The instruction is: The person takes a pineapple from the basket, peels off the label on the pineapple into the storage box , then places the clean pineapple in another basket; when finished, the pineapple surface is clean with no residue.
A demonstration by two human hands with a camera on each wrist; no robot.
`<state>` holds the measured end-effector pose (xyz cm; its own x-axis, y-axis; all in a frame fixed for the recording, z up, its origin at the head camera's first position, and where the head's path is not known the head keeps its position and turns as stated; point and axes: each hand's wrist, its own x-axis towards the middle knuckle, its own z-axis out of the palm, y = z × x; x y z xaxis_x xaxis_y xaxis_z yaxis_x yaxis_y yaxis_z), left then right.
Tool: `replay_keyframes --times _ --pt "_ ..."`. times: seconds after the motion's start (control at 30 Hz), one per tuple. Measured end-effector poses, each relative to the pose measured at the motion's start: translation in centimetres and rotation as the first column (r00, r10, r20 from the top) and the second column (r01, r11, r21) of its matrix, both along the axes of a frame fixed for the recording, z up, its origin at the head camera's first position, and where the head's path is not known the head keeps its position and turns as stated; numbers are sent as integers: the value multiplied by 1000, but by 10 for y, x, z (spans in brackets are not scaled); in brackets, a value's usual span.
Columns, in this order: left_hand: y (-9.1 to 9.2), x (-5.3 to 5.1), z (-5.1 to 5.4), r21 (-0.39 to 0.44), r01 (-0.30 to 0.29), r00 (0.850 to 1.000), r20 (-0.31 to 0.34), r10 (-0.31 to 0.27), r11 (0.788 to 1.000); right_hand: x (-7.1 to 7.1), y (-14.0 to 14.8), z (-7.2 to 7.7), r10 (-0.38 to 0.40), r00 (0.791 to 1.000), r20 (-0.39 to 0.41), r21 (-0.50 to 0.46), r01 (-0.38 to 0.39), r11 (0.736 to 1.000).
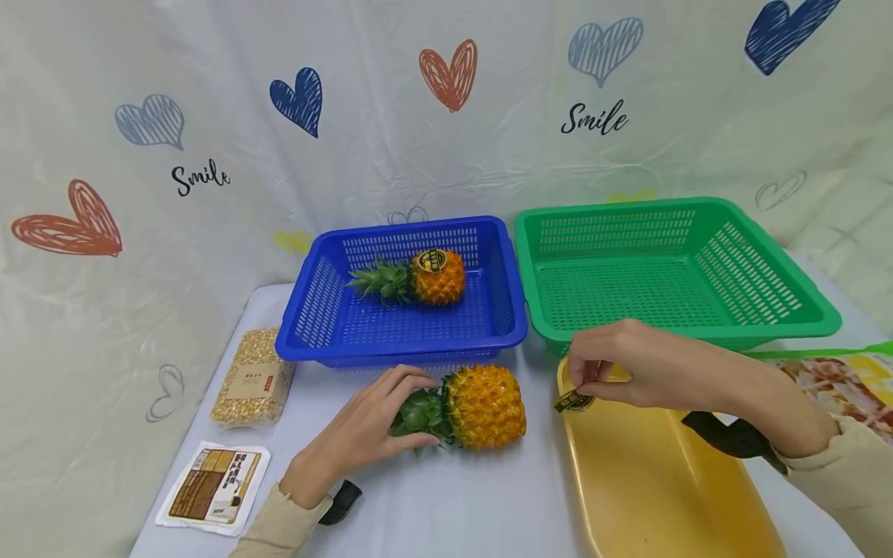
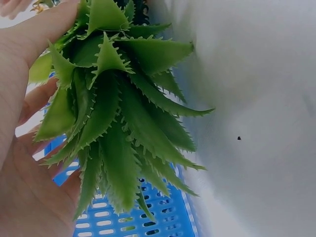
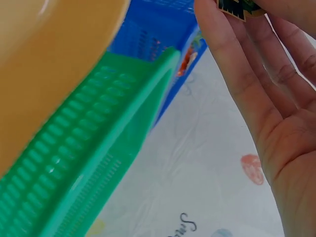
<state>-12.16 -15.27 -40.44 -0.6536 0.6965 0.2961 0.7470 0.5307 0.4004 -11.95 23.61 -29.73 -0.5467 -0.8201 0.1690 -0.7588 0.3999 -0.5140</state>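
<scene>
A toy-sized pineapple lies on its side on the white table, its orange body facing right. My left hand holds it by the green leaf crown, thumb on the near side and fingers on the far side. Between thumb and fingertips, my right hand pinches a black-and-gold sticker above the left rim of a yellow tub. No sticker shows on the visible side of the held pineapple. Another pineapple, with a similar sticker on it, lies in the blue basket.
A green basket stands at the back right, beside the blue one. On the left lie a bag of corn kernels and a flat white-edged package. A printed food bag sits at the right edge.
</scene>
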Motion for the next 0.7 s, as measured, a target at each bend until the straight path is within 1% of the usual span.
replay_keyframes --times 0.2,0.37,0.43,0.5,0.6,0.7 --pt "-1 1 0 -2 -1 1000 -5 1 1000 3 18 -14 -13 999 38 -13 14 1000" --pt "0 1 0 0 -4 1000 -8 4 1000 3 31 -22 -41 995 96 18 40 999" --pt "0 1 0 3 -4 1000 -8 4 1000 3 36 -26 -57 994 98 45 53 998" --pt "0 1 0 5 -3 1000 -8 3 1000 1 41 -31 -50 997 66 57 46 997" --pt "0 0 0 5 -1 1000 -7 1 1000 -1 46 -37 -20 1000 17 53 19 998" --pt "0 0 0 1 -2 1000 -4 2 1000 -2 48 -41 10 1000 7 36 -11 999"
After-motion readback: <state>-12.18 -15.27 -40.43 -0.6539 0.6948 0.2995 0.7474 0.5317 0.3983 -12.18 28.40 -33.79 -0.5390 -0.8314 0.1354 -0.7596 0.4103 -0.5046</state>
